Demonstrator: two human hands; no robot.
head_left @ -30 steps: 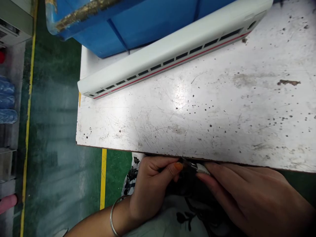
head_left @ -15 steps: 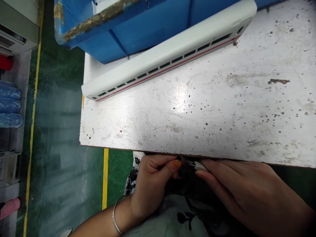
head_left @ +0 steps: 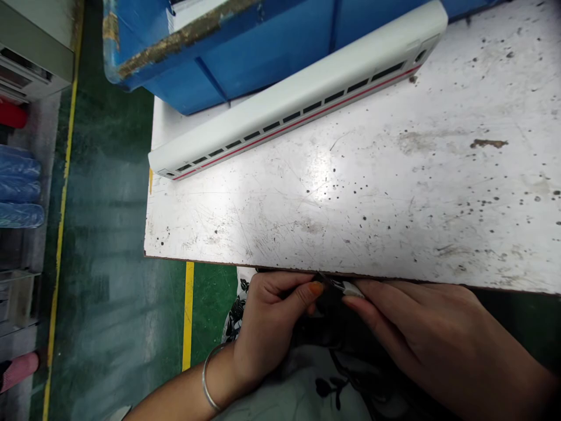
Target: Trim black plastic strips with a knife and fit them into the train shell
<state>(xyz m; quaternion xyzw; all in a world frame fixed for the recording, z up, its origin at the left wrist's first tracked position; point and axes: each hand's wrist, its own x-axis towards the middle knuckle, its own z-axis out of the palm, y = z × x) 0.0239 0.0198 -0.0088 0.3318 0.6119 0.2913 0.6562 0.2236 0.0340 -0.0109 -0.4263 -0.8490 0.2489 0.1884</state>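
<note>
My left hand [head_left: 269, 321], a metal bangle at its wrist, is closed in a pinch just below the table's front edge. Whatever its thumb and finger hold is dark, small and mostly hidden. Close by on the right, my right hand [head_left: 433, 333] is wrapped round a small tool [head_left: 352, 289] with a pale grip and a shiny metal tip. That tip points at the left fingertips; whether it touches them or the dark piece I cannot tell. A white model train car body [head_left: 302, 88], with dark windows and a red stripe, lies slantwise on the table beyond both hands.
The white table [head_left: 245, 222] is scratched and spotted. Behind the train car body stands a blue plastic bin [head_left: 272, 55] with a worn rim. At left, green floor [head_left: 123, 280] carries yellow lines, and blue wrapped bundles [head_left: 20, 187] lie by the far side.
The view has shifted slightly, so table, bin and train car body sit a little differently in the picture. Both hands keep their pinch, the tool's tip still by the left fingers.
</note>
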